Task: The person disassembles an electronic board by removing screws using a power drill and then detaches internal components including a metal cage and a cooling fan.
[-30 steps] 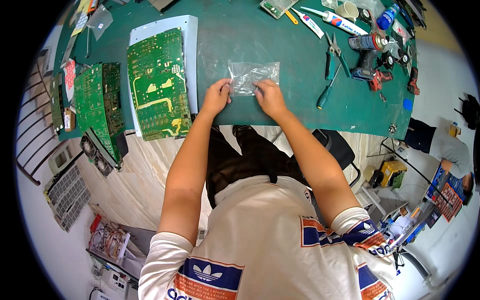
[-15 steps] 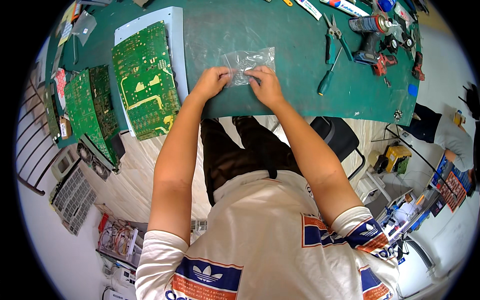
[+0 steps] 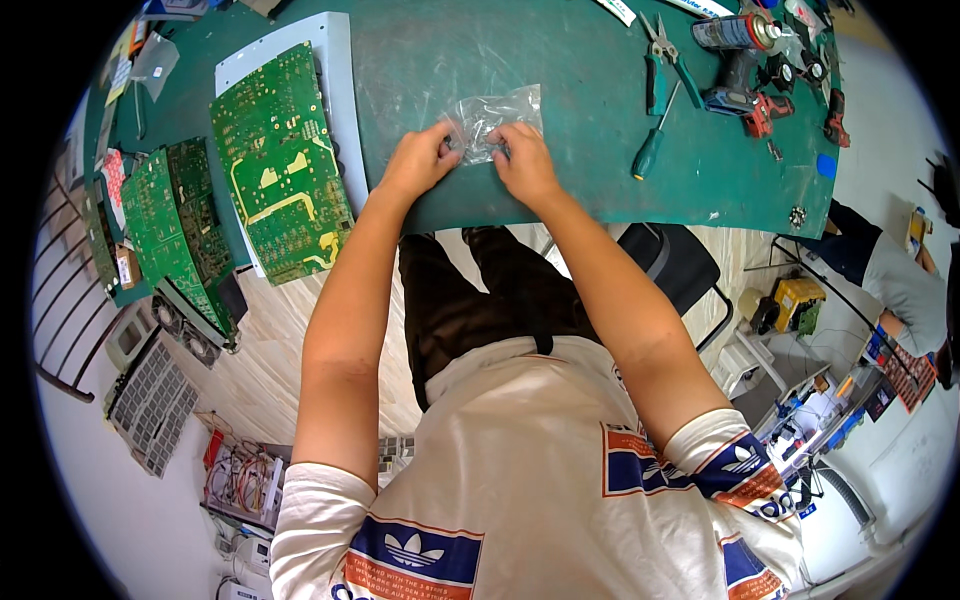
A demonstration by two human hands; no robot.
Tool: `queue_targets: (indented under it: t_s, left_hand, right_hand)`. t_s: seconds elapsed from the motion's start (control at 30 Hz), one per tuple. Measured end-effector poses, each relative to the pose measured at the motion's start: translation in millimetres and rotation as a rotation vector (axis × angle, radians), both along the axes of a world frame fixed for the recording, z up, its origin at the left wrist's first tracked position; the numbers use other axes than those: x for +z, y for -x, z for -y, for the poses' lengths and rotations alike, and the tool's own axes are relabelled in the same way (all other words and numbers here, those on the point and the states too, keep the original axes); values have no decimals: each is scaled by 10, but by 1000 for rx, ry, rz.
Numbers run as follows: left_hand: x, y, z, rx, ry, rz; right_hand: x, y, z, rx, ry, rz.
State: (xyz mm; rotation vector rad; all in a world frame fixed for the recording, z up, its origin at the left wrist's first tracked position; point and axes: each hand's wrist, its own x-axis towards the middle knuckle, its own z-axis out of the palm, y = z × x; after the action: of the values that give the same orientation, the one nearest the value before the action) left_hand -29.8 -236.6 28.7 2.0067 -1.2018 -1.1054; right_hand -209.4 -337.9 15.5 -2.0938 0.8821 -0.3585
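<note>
A clear plastic bag [image 3: 507, 107] lies crinkled on the green mat, between my two hands. My left hand [image 3: 424, 160] has its fingers curled and pinched at the bag's left edge. My right hand [image 3: 523, 163] grips the near right part of the bag, thumb and fingers bent together. Something small and shiny appears inside the bag near my right fingertips, too small to make out. A large green circuit board [image 3: 280, 170] rests on a pale grey panel [image 3: 343, 110] to the left of my left hand.
Pliers [image 3: 657, 75], a screwdriver [image 3: 650, 150], a spray can [image 3: 735, 33] and a cordless drill [image 3: 735, 90] lie at the right. More circuit boards [image 3: 165, 215] hang over the left edge. A black chair [image 3: 675, 265] stands under the right side. Another person [image 3: 890, 260] is at far right.
Both hands still hold the bag, but its near edge has shifted slightly and my right fingers have curled in more. The whole view has moved a little.
</note>
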Motion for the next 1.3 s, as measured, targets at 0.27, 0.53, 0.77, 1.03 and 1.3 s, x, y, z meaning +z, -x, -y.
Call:
queue_targets:
  t_s: [0.27,0.53,0.77,1.03,1.3]
  left_hand:
    - [-124,-34,-59,87,30,-119]
    - [-95,-61,-108,77,-138,-595]
    - [-52,-14,48,-71,-164,-485]
    - [-85,69,111,-149,78,70]
    - [95,240,202,-202,-6,196]
  right_hand:
    - [-26,-18,-36,5,92,8]
    - [-37,-12,-59,-17,89,-28]
    - [-47,3,-70,-30,107,-10]
    - [-56,-37,-109,-61,115,-16]
    - [-37,-25,-136,-111,153,-54]
